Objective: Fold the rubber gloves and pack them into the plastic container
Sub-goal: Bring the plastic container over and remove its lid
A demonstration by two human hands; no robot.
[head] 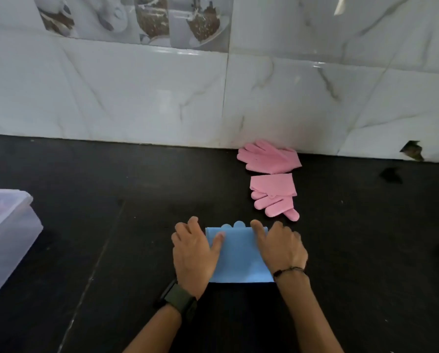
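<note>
A blue rubber glove lies folded on the black counter, its fingertips peeking out at the far edge. My left hand presses flat on its left side and my right hand on its right side, fingers spread. Beyond it lie two pink gloves: one folded with its fingers pointing toward me, the other against the wall. The clear plastic container stands at the left edge, partly out of frame.
A white marble-tiled wall rises behind the black counter. A small dark object sits at the wall's foot on the far right. A pale seam crosses the counter to the left of my arms.
</note>
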